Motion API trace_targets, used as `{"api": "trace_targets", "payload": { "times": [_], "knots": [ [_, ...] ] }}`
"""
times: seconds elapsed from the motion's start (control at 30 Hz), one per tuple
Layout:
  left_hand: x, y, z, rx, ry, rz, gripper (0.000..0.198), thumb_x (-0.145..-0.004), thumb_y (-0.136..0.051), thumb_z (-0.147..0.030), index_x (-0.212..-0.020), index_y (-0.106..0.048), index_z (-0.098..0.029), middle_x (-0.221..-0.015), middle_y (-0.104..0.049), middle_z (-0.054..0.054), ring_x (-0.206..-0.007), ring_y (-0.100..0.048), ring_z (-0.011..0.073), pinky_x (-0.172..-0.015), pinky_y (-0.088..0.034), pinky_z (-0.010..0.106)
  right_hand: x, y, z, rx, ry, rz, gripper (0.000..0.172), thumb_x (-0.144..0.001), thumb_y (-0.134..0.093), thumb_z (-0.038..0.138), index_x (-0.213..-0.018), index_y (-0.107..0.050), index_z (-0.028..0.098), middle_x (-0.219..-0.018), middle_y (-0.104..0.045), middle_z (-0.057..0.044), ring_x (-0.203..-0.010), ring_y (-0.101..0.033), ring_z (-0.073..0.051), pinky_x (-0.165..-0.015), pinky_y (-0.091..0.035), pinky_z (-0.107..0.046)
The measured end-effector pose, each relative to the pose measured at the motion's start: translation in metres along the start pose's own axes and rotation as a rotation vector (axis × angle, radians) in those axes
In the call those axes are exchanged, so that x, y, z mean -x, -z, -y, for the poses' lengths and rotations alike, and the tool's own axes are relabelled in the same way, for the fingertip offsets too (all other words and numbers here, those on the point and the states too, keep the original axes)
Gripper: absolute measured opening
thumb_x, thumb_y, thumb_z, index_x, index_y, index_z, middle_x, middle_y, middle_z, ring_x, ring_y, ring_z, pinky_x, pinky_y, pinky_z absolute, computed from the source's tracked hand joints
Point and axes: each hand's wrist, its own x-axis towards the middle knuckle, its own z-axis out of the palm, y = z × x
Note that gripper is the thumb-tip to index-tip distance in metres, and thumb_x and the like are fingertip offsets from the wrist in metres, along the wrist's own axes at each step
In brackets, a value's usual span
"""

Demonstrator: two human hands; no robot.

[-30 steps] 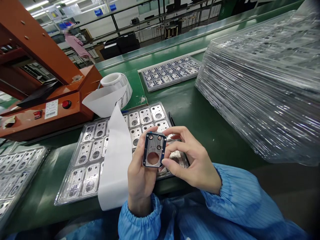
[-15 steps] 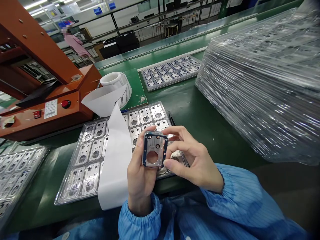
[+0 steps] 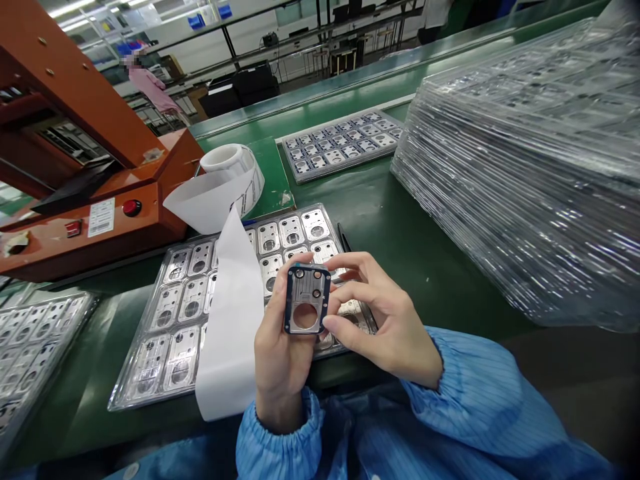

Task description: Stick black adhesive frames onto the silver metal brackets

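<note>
Over one tray (image 3: 121, 395), left hand (image 3: 284, 343) and right hand (image 3: 387, 327) hold one dark-rimmed plate (image 3: 303, 291).

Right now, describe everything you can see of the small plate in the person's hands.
The small plate is a rounded rectangle, silvery and metallic-looking, with a dark blue border. One large round opening sits low; three smaller dark-rimmed circles lie above it. Its face points up toward the camera, held above a tray. The left hand grips it; the right hand is at its right edge.
</note>
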Motion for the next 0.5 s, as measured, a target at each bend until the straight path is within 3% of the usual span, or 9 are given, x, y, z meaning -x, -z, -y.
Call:
{"api": "trace_targets", "payload": {
  "times": [0.5],
  "knots": [
    [-0.0003,-0.0005,-0.0005,0.012,0.002,0.000,0.027,-0.092,-0.042,-0.035,-0.102,-0.066,-0.026,-0.099,-0.068,0.003,-0.096,-0.064,0.0189,-0.081,-0.053,0.028,0.0013,0.0003,-0.0001,0.027,0.027,-0.009,0.007,-0.073,-0.066,0.010,-0.070,-0.063,0.016,-0.108,-0.052,-0.008,-0.100,-0.056,-0.021,-0.089,-0.043,-0.035]
  ]
}}
